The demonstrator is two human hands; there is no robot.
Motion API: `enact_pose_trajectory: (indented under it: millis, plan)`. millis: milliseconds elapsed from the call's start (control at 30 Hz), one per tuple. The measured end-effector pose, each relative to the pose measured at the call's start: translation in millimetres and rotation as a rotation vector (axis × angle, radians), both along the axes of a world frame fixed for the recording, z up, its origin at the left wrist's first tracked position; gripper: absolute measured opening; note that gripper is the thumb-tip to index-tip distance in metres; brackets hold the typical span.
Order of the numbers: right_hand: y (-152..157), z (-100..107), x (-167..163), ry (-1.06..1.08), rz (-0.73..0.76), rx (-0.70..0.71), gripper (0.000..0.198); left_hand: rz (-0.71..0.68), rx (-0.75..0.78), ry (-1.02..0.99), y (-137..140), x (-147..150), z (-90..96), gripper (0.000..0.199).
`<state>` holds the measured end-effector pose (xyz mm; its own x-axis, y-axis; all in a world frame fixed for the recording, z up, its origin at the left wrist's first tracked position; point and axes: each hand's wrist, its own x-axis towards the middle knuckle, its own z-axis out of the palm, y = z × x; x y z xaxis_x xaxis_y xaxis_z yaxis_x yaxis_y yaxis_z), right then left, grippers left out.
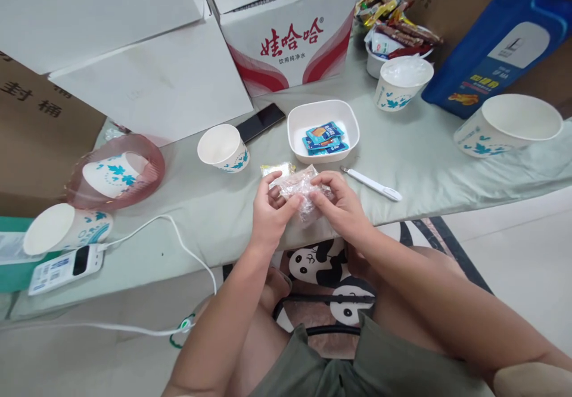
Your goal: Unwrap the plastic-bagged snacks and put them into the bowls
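Clear plastic wrapper [306, 189] is what I've got on the head cam, crinkled up right by the near edge of the surface [431, 173], around the middle. Left hand [273, 209] has its thumb and fingertips pinching one side, right hand [342, 205] is pinching the other with thumb and forefinger, and the thumbs sit close together.

Progress-wise I'd call it mid-step. The wrapper is up in the fingers and nothing has visibly come out of it. A few blue packets [325, 136] are piled in the white dish [295, 124], which sits behind the hands, toward the far edge, so that bit looks done to me. The little white knife [374, 185] lies near the near edge, just right of the hands, with neither hand on it.

Stuff I can't make out: what's inside the wrapper (something pale, maybe), or whether it's torn open, since the shine and the fingers kill the detail. A yellow-edged packet [277, 168] is partly hidden behind the left fingers. Can't count the blue packets either, they overlap. The left end of the surface runs out of frame.
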<state>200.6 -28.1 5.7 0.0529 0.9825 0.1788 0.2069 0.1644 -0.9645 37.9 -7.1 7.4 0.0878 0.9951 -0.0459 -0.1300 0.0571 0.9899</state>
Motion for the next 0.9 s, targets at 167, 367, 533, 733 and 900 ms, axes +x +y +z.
enact_pose_trajectory:
  millis: [167,367,533,733,900]
  plan:
    - [-2.3,-2.2,0.7,-0.125,0.113,0.118,0.034,0.129,-0.021,-0.061,3.5,-2.0,0.4,0.061]
    - [-5.6,-9.3,3.6,-0.286,0.224,0.278,0.056,0.118,0.06,-0.048,8.2,-7.1,-5.4,0.071]
    - [-15.9,-15.0,4.2,-0.449,0.313,0.279,0.062,0.168,0.074,-0.03,10.8,-9.3,-9.7,0.049]
    - [-9.5,-4.3,11.4,-0.454,0.232,0.312,0.024,0.108,0.117,-0.004,13.0,-16.4,-10.2,0.041]
    - [8.7,0.0,56.0,-0.717,-0.207,0.093,0.022,0.095,0.138,0.001,14.0,-26.5,-9.4,0.043]
